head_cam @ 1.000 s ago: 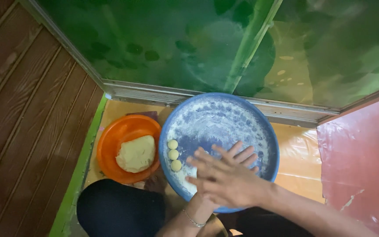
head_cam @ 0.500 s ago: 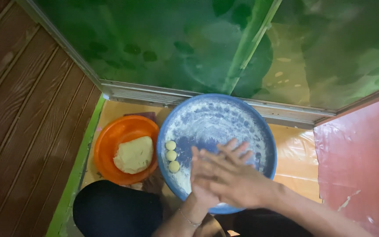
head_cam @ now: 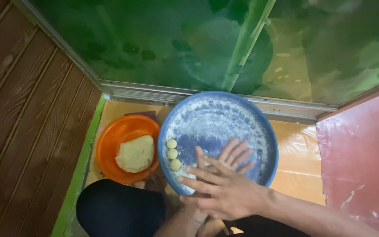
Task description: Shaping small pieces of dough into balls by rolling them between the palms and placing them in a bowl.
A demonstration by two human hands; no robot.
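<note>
The blue plate [head_cam: 218, 114] is bare across its far half. Three dough balls [head_cam: 172, 154] line its left edge, just beside the orange bowl [head_cam: 110, 145].

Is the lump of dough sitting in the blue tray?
No, the lump of dough lies in the orange bowl, beside the blue tray.

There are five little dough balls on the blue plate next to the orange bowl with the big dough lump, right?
Not quite. The head view shows three dough balls on the blue plate, not five. The orange bowl beside it does hold the big dough lump.
</note>
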